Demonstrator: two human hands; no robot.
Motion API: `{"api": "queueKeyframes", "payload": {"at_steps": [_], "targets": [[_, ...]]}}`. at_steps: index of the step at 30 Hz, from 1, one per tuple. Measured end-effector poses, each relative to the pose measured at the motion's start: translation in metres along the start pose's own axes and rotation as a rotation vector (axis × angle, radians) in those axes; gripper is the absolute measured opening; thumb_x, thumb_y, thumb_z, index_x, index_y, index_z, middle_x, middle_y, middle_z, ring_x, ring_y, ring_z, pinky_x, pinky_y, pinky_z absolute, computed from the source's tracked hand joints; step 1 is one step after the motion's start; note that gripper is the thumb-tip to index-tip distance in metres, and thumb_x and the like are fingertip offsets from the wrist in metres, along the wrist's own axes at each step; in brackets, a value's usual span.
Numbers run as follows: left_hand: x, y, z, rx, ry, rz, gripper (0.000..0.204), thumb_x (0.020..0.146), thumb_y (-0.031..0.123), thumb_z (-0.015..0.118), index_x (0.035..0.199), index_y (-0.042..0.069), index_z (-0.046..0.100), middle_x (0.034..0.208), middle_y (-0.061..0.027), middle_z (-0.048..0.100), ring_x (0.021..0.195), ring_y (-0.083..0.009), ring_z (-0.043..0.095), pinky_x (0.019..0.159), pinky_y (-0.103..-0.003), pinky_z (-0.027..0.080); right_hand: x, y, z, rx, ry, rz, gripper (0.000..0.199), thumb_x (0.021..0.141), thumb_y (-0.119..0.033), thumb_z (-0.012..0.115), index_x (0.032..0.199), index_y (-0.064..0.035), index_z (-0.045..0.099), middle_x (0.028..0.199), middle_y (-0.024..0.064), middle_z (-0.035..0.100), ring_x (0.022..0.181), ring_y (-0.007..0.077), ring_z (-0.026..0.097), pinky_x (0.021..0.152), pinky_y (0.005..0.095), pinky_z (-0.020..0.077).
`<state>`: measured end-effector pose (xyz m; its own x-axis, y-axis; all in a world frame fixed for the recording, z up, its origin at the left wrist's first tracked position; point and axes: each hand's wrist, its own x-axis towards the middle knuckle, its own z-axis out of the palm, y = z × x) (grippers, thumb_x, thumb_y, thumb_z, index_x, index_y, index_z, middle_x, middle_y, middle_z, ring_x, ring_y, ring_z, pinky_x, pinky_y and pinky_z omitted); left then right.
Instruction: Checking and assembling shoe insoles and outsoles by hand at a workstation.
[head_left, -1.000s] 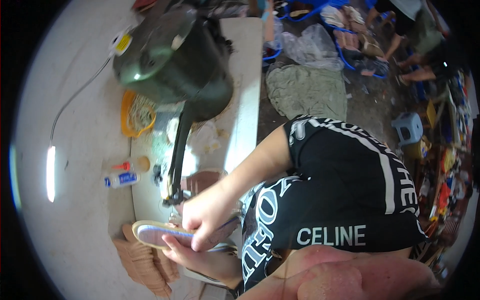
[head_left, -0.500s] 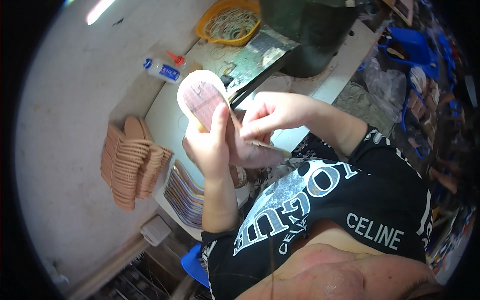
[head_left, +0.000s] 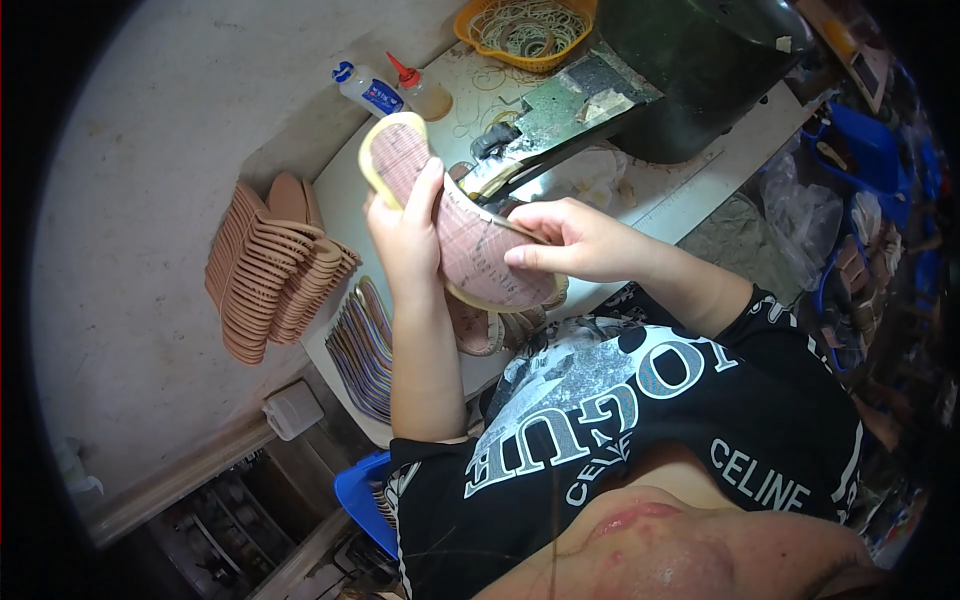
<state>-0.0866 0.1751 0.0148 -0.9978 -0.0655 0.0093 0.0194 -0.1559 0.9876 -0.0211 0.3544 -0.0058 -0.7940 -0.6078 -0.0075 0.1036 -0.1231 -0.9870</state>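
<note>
A shoe insole (head_left: 485, 250) with a pinkish-brown, woven-looking face and a pale yellow rim is held between my two hands; dark marks run across it. My left hand (head_left: 405, 235) is closed around its narrower middle, thumb lying on the face. My right hand (head_left: 570, 240) pinches the edge of the broad end, thumb on the face and fingers behind. Just beyond the insole is the narrow arm of a dark green machine (head_left: 690, 90), close to the insole's far edge. Whether they touch is hidden.
Tan sole pieces (head_left: 270, 285) are stacked against the wall, beside a row of thin edge-on insoles (head_left: 358, 350). More insole pieces (head_left: 475, 330) lie under my hands. A white bottle (head_left: 370, 90), a red-tipped bottle (head_left: 428, 97) and a yellow basket (head_left: 480, 45) of cords stand farther back.
The insole has turned, so its broad end now shows its face. My right hand has shifted from the insole's side to the broad end's edge. The whole view has shifted slightly.
</note>
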Motion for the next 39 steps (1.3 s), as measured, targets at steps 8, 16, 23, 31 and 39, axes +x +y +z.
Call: {"api": "queueKeyframes", "payload": {"at_steps": [8,16,23,31,39], "targets": [[0.047,-0.036,0.001,0.424,-0.028,-0.030,0.044,0.075,0.035,0.072,0.096,-0.004,0.065,0.093,-0.0145,0.066,0.082,-0.0217,0.064,0.080,-0.035,0.049,0.000,0.007,-0.008,0.328,0.275,-0.037,0.027,0.090,-0.014,0.059,0.109,0.0057,0.059,0.097,0.0067,0.066,0.084,0.0074,0.061,0.076,0.0226,0.0496],[0.053,-0.016,0.019,0.890,0.037,-0.073,0.060,0.072,0.054,0.065,0.092,-0.002,0.067,0.100,-0.0291,0.061,0.102,-0.0405,0.055,0.097,-0.045,0.035,-0.015,0.013,0.004,0.455,0.179,0.293,0.026,0.088,-0.018,0.062,0.101,0.0043,0.063,0.086,0.0127,0.068,0.069,0.0160,0.068,0.058,0.0226,0.0544],[0.087,-0.028,-0.006,0.858,-0.079,-0.219,0.085,0.071,0.066,0.059,0.116,-0.006,0.058,0.132,-0.0301,0.042,0.125,-0.0422,0.037,0.106,-0.048,0.025,0.007,0.018,0.023,0.585,0.355,0.099,0.024,0.091,-0.021,0.059,0.095,0.0024,0.064,0.079,0.0121,0.067,0.065,0.0149,0.066,0.058,0.0226,0.0534],[0.106,0.012,-0.019,0.817,-1.082,0.263,0.046,0.073,0.039,0.075,0.102,0.006,0.062,0.109,-0.0099,0.055,0.108,-0.0212,0.048,0.094,-0.032,0.036,0.030,0.009,0.019,0.619,0.372,0.091,0.026,0.091,-0.023,0.058,0.094,0.0027,0.063,0.078,0.0119,0.067,0.064,0.0149,0.066,0.055,0.0216,0.0530],[0.116,0.035,-0.014,0.984,-1.083,-0.040,0.046,0.070,0.043,0.077,0.082,0.003,0.059,0.068,-0.0017,0.053,0.064,-0.0107,0.048,0.057,-0.027,0.041,0.038,-0.002,0.017,0.630,0.404,0.129,0.033,0.093,-0.025,0.056,0.103,0.0067,0.060,0.088,0.0155,0.067,0.072,0.0179,0.068,0.062,0.0234,0.0558]]}}
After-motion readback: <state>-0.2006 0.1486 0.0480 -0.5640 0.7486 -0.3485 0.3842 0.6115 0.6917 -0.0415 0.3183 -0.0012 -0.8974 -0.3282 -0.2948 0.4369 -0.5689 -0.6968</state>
